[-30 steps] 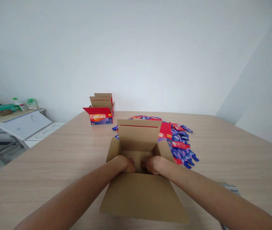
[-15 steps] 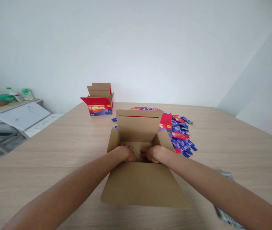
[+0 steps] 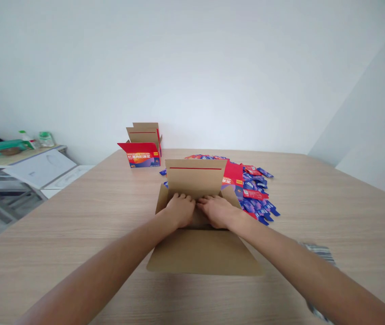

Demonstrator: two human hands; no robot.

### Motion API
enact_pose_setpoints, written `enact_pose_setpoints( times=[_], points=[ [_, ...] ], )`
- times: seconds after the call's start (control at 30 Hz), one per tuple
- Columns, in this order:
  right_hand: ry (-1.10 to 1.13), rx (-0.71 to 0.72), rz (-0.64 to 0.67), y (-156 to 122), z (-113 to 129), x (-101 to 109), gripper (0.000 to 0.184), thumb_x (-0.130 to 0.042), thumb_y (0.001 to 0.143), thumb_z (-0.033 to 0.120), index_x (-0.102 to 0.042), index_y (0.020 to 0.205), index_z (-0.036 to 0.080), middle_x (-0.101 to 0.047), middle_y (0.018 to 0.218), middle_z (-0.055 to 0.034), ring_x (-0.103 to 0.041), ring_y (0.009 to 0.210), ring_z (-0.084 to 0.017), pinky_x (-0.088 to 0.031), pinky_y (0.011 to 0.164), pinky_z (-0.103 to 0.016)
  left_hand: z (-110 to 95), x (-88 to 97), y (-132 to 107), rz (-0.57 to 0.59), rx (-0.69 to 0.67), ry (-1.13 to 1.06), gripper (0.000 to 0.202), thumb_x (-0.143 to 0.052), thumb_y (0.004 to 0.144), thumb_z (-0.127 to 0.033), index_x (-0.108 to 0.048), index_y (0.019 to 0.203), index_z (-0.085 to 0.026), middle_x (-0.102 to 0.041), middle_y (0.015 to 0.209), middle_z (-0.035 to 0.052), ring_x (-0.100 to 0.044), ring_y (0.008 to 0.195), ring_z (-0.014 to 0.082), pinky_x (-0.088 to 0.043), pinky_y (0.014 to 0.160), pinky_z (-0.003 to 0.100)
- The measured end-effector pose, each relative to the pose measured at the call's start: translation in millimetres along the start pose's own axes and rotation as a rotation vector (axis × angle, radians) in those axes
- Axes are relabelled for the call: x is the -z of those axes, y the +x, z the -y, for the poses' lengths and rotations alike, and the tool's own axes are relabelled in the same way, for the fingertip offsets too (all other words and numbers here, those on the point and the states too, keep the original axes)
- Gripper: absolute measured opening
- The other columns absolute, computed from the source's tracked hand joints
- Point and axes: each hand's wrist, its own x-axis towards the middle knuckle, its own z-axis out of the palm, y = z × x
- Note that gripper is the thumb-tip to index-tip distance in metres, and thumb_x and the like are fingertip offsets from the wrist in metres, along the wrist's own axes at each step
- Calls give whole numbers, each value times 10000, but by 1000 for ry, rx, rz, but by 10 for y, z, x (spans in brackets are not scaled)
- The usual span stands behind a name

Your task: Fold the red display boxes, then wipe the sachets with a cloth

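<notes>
My left hand [image 3: 181,210] and right hand [image 3: 217,211] are both inside the carton [image 3: 199,221], which stands with its flaps unfolded at the centre of the frame. My left fingers are extended toward the rear wall, tips slightly spread. My right fingers are extended and held nearly together, their tips pointing toward the left hand; a narrow gap separates the two hands. I cannot tell how firmly either set of fingers bears on the cardboard.

Carton edges: the rear flap [image 3: 195,176] rises upright behind my fingers, with a red line just below its top edge. The front flap [image 3: 204,255] slopes outward toward the lower edge of the frame, and my forearms reach in above its two side edges. The left side flap [image 3: 161,198] stands close outside my left hand; the right side flap [image 3: 230,195] is partly behind my right hand.

Surroundings: a red and blue printed panel [image 3: 233,176] sits just beyond the carton's right rear corner, bordered on its right by a pile of sachets [image 3: 258,205]. On the left, a broad stretch of worktop [image 3: 111,216] lies between the carton and the worktop's slanted edge. Printed boxes [image 3: 143,160] stand well apart, left of centre near the far edge. A striped item [image 3: 319,253], at lower right, is partly hidden by my right forearm.
</notes>
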Motion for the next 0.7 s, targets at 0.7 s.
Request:
enact_pose_setpoints(
  times=[0.7],
  points=[
    [329, -394, -469, -674, -87, 95, 685, -479, 875, 185, -211, 1504, 138, -550, 1340, -185, -639, 1081, -271, -481, 919, -344, 188, 65, -589, -604, 307, -516, 665, -535, 766, -166, -366, 1408, -145, -493, 1379, 187, -563, 1190, 296, -442, 1001, 423]
  ],
)
